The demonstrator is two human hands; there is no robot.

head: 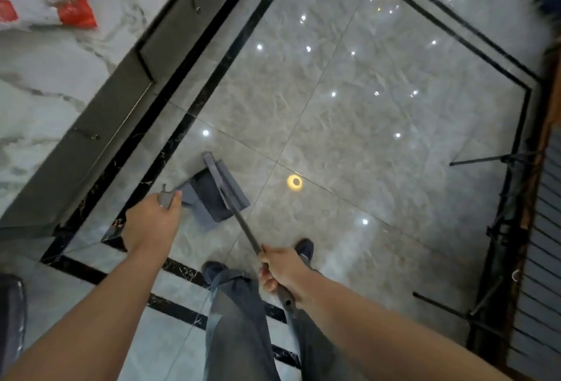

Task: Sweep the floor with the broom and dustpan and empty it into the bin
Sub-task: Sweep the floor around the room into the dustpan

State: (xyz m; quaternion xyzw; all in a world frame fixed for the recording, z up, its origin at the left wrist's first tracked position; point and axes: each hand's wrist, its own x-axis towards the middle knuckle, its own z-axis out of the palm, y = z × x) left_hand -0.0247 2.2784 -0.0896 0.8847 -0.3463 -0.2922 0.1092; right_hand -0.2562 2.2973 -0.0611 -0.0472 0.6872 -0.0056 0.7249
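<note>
The person stands on a shiny grey floor (349, 113) with black lines in it. Start on the left of the dustpan (202, 198): the left hand (151, 222) has its fingers curled round the top of the dustpan's handle, and the pan sits low by the floor, right beside a black line. Just to the right of the dustpan, and touching it, is the head of the broom (226, 181). It lies across the pan's mouth. Farther right and nearer the person's feet, the right hand (280, 271) is wrapped tight round the broom's long stick. I cannot see any dirt, it is too small or is not there. I think the pan could tip or slide away if the broom pushes too hard, since only one hand holds it by a thin handle. Then dust would slip under the pan's lip and stay on the floor. The floor looks slick, so a shoe (305, 248) close to the broom could skid too. No bin shows anywhere near the dustpan, so carrying a full pan may spill it.
</note>
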